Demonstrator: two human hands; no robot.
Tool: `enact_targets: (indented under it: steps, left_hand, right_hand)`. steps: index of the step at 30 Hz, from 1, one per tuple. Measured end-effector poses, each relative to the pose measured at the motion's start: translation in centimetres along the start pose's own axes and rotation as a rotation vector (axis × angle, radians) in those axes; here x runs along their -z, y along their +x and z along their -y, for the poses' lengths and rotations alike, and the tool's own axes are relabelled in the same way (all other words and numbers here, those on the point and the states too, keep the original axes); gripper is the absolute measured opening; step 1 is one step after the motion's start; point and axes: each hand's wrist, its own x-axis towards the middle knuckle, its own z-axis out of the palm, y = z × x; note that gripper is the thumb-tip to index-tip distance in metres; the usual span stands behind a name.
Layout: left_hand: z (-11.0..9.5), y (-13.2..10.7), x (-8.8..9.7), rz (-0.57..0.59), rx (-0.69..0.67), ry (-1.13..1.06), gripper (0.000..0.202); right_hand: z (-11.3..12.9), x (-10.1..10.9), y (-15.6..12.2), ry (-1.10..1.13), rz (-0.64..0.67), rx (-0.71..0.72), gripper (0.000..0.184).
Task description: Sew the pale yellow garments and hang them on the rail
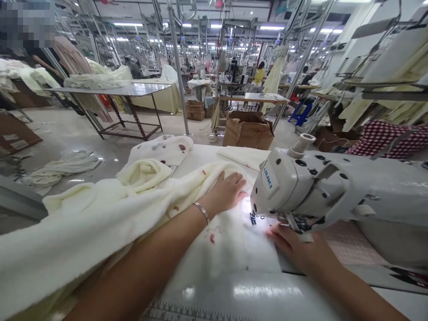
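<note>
A length of cream fleece fabric with small reddish motifs lies across the sewing table and runs off to the left in thick folds. On it, left of the needle, rests my left hand, palm down with fingers stretched out; a bracelet circles that wrist. The white JUKI sewing machine stands at the right, its lamp lighting the presser foot, which is over the cloth. Under the machine head, right of the foot, my right hand pinches the cloth's right edge between thumb and fingers; the machine partly covers it.
A ruler runs along the table's front edge. Dark-handled scissors lie at the far right. Spotted white fabric is bunched at the table's back left. Beyond are a cardboard box, a metal table and floor-level cloth.
</note>
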Motion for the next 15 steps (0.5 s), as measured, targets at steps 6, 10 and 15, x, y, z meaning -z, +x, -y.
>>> enact_targets:
  steps: [6, 10, 15]
  left_hand:
    - [-5.5, -7.4, 2.5, 0.045, -0.006, -0.167, 0.033]
    - [-7.0, -10.7, 2.3, 0.126, -0.110, -0.182, 0.019]
    - [-5.8, -9.9, 1.5, -0.103, 0.042, -0.422, 0.005]
  right_hand:
    - [4.2, 0.7, -0.1, 0.227, 0.175, 0.183, 0.015]
    - [5.2, 0.5, -0.3, 0.277, 0.313, 0.140, 0.021]
    - [5.6, 0.6, -0.1, 0.179, 0.441, 0.107, 0.052]
